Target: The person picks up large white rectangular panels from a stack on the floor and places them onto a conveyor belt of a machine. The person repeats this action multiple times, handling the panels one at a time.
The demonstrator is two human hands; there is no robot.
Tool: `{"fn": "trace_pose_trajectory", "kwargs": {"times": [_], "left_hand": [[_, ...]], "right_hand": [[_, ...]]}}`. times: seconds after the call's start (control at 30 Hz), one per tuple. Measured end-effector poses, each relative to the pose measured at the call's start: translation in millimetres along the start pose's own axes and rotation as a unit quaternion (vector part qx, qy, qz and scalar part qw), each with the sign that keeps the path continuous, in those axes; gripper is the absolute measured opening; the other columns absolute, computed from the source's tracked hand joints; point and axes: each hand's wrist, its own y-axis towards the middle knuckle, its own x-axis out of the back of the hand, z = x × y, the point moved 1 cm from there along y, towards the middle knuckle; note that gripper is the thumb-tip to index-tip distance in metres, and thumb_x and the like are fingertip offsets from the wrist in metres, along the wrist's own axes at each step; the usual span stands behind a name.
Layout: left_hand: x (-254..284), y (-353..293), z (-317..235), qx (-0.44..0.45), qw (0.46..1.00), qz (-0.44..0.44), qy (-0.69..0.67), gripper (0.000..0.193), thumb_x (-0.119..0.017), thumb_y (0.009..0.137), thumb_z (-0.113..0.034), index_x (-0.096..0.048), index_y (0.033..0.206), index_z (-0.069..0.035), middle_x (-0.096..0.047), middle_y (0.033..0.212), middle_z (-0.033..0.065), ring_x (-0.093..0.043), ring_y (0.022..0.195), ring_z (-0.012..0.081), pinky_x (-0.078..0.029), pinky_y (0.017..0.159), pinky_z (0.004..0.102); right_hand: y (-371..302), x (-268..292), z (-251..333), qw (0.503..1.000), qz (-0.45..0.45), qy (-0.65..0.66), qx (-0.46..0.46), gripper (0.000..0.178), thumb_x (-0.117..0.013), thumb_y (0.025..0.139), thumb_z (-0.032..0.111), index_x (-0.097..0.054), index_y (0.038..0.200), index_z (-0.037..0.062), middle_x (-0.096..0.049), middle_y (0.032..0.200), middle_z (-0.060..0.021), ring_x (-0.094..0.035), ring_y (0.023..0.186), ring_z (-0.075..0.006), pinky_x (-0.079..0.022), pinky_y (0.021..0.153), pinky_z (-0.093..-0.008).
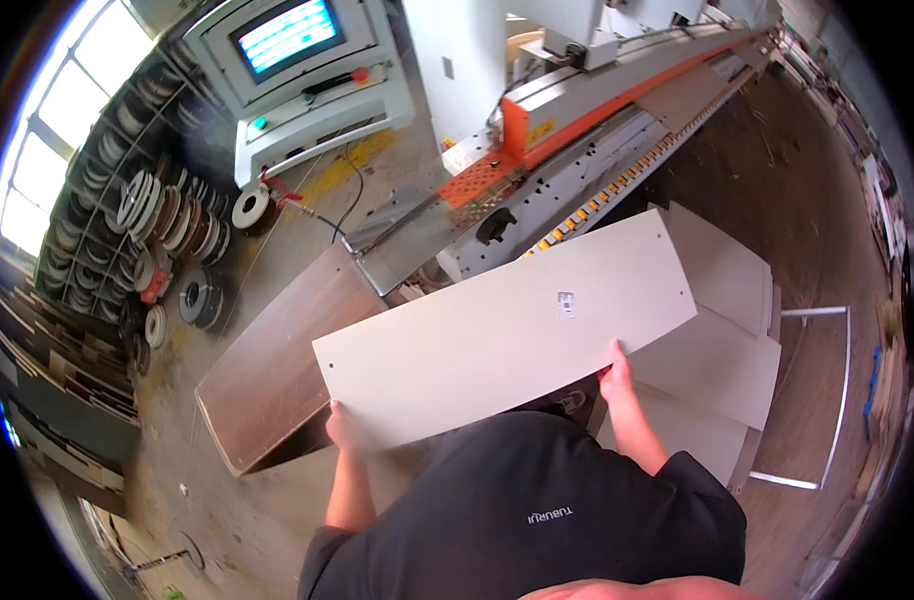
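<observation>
A long, pale beige panel point(477, 345) with small dark holes near its corners spans the space in front of me. It slants up toward the right, and a small printed label point(566, 304) is stuck on its face. My left hand point(343, 425) grips the panel's near edge close to its left end, the thumb on top. Farther right, my right hand point(617, 377) holds the same edge, thumb up over the face. The fingers of both hands are mostly hidden below the panel.
Ahead runs a long machine with an orange-edged beam point(597, 110) and a yellow-toothed conveyor point(617, 190). Its control console point(317, 90) stands at the far left. A brown-topped bench point(287, 355) lies left, stacked beige panels point(712, 365) right, a white metal frame point(835, 400) beyond. Edging rolls point(162, 215) fill a rack.
</observation>
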Motion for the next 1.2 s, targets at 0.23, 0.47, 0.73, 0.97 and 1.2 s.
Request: {"fn": "trace_pose_trajectory", "kwargs": {"times": [0.23,0.47,0.73,0.97,1.2], "left_hand": [[127.3,74.6,47.8,0.019,0.996,0.083,-0.025,0.042,-0.058,0.096,-0.037,-0.069,0.103,0.003,-0.066,0.089,0.0034,-0.058,0.082,0.0168,-0.047,0.076,0.0354],[215.1,64.8,37.1,0.147,0.928,0.151,0.306,0.068,-0.041,0.099,-0.064,-0.062,0.088,-0.001,-0.061,0.064,0.0075,-0.059,0.048,0.0194,-0.050,0.051,0.0376],[224.1,102.8,66.6,-0.017,0.941,-0.041,0.337,0.066,-0.058,0.095,-0.053,-0.048,0.133,0.000,-0.064,0.125,0.0263,-0.060,0.119,0.0428,-0.046,0.100,0.0468],[202.8,90.6,61.2,-0.095,0.955,-0.008,0.282,0.079,-0.066,0.091,-0.041,-0.029,0.155,-0.016,-0.060,0.134,0.0264,-0.059,0.122,0.0409,-0.047,0.100,0.0455],[189.1,75.0,57.1,-0.101,0.962,0.060,0.247,0.083,-0.072,0.088,-0.033,-0.029,0.157,-0.018,-0.068,0.122,0.0212,-0.067,0.112,0.0364,-0.051,0.094,0.0417]], "right_hand": [[-28.1,-91.5,-88.7,0.988,0.084,-0.117,-0.048,0.034,-0.065,0.098,0.037,-0.060,0.121,0.0124,-0.068,0.109,-0.0029,-0.066,0.098,-0.0208,-0.054,0.083,-0.0389],[-49.9,-159.8,-106.9,0.841,0.222,-0.486,-0.088,0.049,-0.051,0.101,0.051,-0.063,0.111,0.0047,-0.072,0.093,-0.0096,-0.071,0.076,-0.0199,-0.053,0.064,-0.0321],[-45.2,-241.8,-114.1,0.839,0.230,-0.491,-0.046,0.033,-0.071,0.094,0.034,-0.067,0.095,0.0018,-0.070,0.078,-0.0058,-0.070,0.068,-0.0172,-0.052,0.058,-0.0269],[-60.1,-241.7,-134.4,0.938,0.280,-0.186,-0.080,0.049,-0.062,0.100,0.020,-0.046,0.140,-0.0014,-0.057,0.137,-0.0133,-0.056,0.128,-0.0237,-0.049,0.098,-0.0356],[-71.2,-245.4,-129.9,0.943,0.318,-0.071,-0.069,0.072,-0.061,0.100,0.026,-0.024,0.156,-0.0001,-0.037,0.157,-0.0147,-0.028,0.151,-0.0277,-0.024,0.121,-0.0418]]}}
